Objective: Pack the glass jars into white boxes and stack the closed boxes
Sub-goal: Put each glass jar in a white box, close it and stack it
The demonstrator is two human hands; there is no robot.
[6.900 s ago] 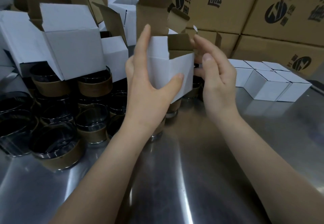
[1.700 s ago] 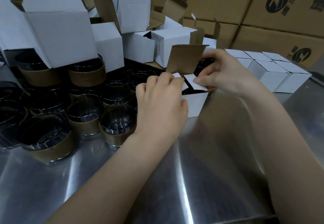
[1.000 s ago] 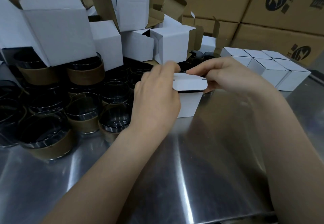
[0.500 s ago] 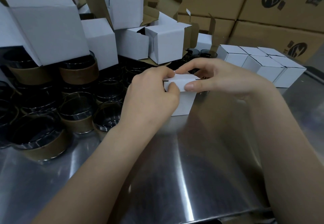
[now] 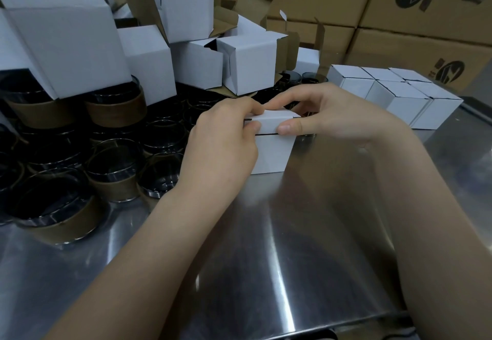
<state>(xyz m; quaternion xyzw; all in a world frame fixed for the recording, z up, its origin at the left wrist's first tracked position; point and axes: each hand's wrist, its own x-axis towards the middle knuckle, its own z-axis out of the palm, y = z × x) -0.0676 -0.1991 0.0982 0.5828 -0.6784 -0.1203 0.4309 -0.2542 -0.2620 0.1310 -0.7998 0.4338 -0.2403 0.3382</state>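
The white box (image 5: 271, 150) is a small cube of white card standing upright on the steel table (image 5: 266, 260), directly between the two hands. Its lid flap is folded down over the top; a thin dark seam shows where the flap's front edge meets the front wall. Its contents cannot be seen.

The left hand (image 5: 221, 145) is curled against the box's left side, palm toward the wall. Its thumb presses on the flap's front edge at the left corner and its index finger rests on the top. The right hand (image 5: 335, 116) arches over the box's right side. Its thumb presses on the flap's front edge at the right corner and its index finger reaches across the top to meet the left index finger. Both hands pinch the lid flap.

Left of the left hand stand glass jars (image 5: 114, 169) with brown bands. Behind both hands lies a heap of open white boxes (image 5: 247, 60). Beyond the right hand sits a block of closed boxes (image 5: 394, 95), touching one another.
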